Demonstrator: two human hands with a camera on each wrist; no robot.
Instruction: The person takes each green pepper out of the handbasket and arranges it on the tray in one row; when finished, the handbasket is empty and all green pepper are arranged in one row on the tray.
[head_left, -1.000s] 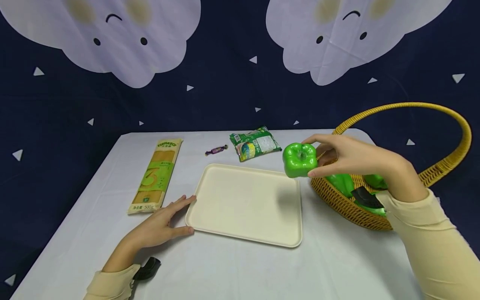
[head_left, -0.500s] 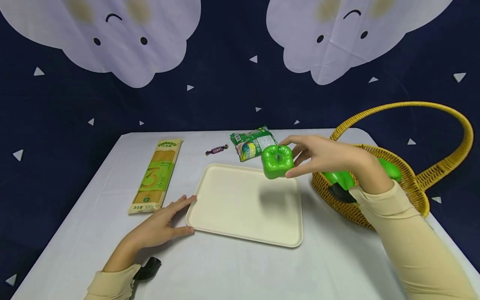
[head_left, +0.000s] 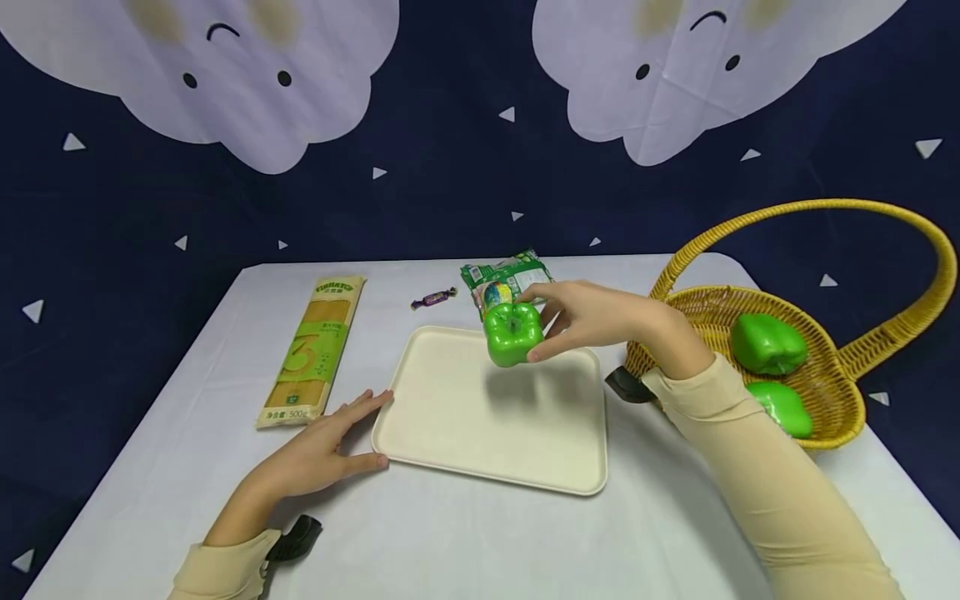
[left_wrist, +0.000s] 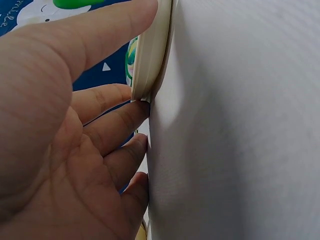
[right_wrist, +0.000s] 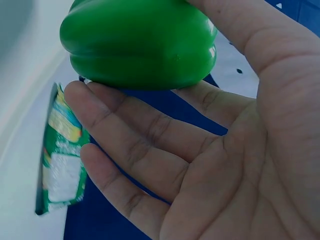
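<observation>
My right hand (head_left: 596, 315) pinches a shiny green bell pepper (head_left: 513, 335) between thumb and fingers, above the far part of a cream tray (head_left: 480, 433). A shadow falls on the tray beneath it. In the right wrist view the pepper (right_wrist: 140, 47) lies against the fingertips, and the palm is bare. My left hand (head_left: 318, 454) rests at the tray's left edge with fingers extended. Seen from the left wrist, the thumb reaches over the tray's rim (left_wrist: 152, 60) and fingertips touch its side.
Two more green bell peppers (head_left: 768, 343) lie in a wicker basket (head_left: 708, 312) with a tall handle, at the right. A pasta packet (head_left: 315, 354) lies left of the tray. Behind the tray are a purple wrapped candy (head_left: 433, 298) and a green snack bag (head_left: 517, 271), partly hidden.
My right hand has carried the bell pepper leftward from beside the basket to over the tray, uncovering more of the basket. The left hand has stayed at the tray's edge.
</observation>
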